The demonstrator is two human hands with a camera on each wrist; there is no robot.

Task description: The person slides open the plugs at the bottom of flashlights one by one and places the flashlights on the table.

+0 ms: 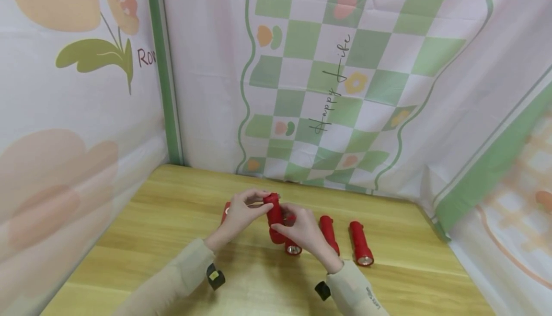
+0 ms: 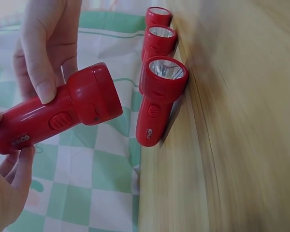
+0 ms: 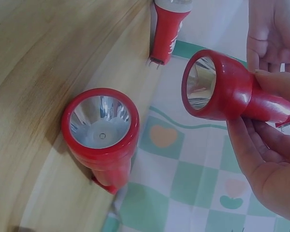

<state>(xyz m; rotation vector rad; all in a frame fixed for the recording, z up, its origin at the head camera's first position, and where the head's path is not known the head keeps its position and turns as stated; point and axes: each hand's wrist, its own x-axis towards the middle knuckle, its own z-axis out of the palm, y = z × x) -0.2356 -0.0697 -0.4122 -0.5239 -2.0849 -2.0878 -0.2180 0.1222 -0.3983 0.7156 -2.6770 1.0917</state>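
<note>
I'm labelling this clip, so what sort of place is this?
Probably a curtained-off work booth: patterned cloth hangs on three sides of a wooden table, where red flashlights lie.

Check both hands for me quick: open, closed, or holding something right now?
Left hand: closed, holding the raised red flashlight near its tail end.
Right hand: closed, holding the same flashlight nearer its lamp end.

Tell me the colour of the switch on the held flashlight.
The switch is red, like the flashlight; best seen in the left wrist view.
</note>
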